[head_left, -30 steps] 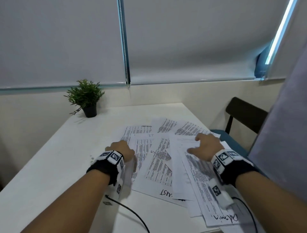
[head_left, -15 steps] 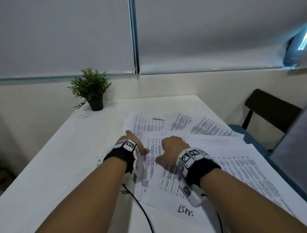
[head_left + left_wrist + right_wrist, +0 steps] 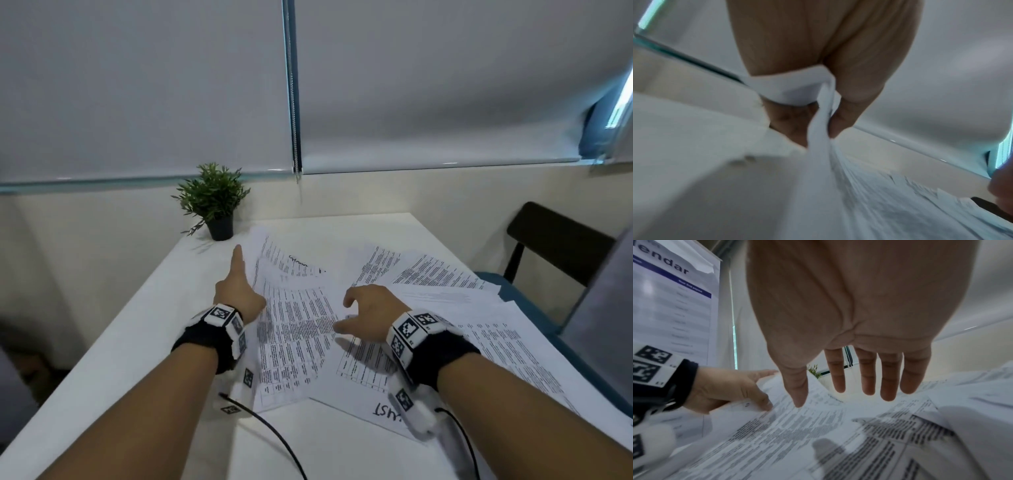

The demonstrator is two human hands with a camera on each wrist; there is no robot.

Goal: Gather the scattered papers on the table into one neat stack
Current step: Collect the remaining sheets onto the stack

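Note:
Several printed sheets lie fanned and overlapping across the white table (image 3: 137,325). My left hand (image 3: 239,291) is at their left edge and pinches a few sheets (image 3: 274,263) between thumb and fingers, index finger pointing away. The left wrist view shows the paper edge (image 3: 820,146) clamped in my left hand (image 3: 818,128). This edge is raised off the table. My right hand (image 3: 366,308) hovers just above the middle sheets (image 3: 298,329), fingers spread and holding nothing, as the right wrist view shows of the right hand (image 3: 838,395). A sheet with handwriting (image 3: 387,409) lies nearest me.
A small potted plant (image 3: 215,202) stands at the table's far left corner by the wall. A dark chair (image 3: 561,246) sits beyond the right edge. More sheets (image 3: 513,342) spread to the right edge. A black cable (image 3: 274,431) crosses the near table. A calendar poster (image 3: 674,296) hangs at left.
My left hand went from resting on the sheets to pinching and lifting their left edge, index stretched out. My right hand came off the paper and spread its fingers.

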